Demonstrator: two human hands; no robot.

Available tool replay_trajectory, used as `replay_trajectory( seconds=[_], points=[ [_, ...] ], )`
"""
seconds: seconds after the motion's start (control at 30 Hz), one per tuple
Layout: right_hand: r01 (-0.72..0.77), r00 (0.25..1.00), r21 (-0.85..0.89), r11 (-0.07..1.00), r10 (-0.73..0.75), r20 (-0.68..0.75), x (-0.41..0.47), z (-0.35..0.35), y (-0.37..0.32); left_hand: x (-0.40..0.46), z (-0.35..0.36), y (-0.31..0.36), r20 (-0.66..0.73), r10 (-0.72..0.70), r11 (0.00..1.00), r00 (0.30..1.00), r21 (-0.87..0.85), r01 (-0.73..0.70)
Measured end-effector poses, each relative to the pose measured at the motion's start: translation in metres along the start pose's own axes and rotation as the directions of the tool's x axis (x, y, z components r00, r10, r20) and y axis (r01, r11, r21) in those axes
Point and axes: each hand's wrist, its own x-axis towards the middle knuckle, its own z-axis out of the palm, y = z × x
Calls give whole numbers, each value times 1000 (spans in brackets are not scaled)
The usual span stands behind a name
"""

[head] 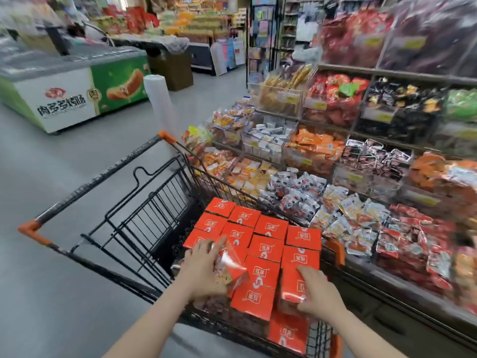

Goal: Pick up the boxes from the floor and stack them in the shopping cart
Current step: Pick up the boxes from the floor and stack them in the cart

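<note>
Supermarket aisle, grey floor [64, 280]. Chest freezer [69, 96] with a sausage advert at far left; a roll of clear bags [158, 99] stands beside it. On the right, tiered shelving [387, 73] of packaged snacks in clear bins runs alongside the shopping cart [134, 228], black wire with orange corner caps.

Task items: red-orange boxes [263, 244] fill the right part of the basket in neat flat rows, tops level, edges touching. The tight layout looks deliberate — flat and flush keeps the layer stable and gives a base for another tier. The left part of the basket, by the folding child-seat flap [154, 210], shows no boxes.

Left hand [204, 272] — fingers spread around a tilted box [229, 264] at the near-left edge of the stack; the box is on a slant, one corner down, not seated. Judged: it is being angled into a gap beside its neighbours. The picture is smeared here, so exact contact is unclear.

Right hand [320, 293] — fingers wrapped over the top edge of an upright box [294, 288] at the near-right side of the basket, gripping it. Probably steadying or pressing it into line with the row.

No boxes on the visible floor. Judged: loading is far along; both held boxes need seating.
</note>
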Motion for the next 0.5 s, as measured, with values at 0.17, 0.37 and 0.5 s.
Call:
replay_trajectory(
  seconds=[0.17, 0.37, 0.5],
  points=[
    [-37, 999, -46, 998, 36, -23, 21, 22, 4, 16, 10, -10, 45, -12, 1000, 999, -11, 13],
    [-50, 998, -140, 989, 56, 35, 29, 55, 7, 22, 15, -21, 92, -23, 1000, 996, 23, 21],
    [-60, 997, -133, 989, 66, 42, 33, 51, 6, 31, 11, -23, 81, 0, 1000, 997, 19, -1]
  ],
)
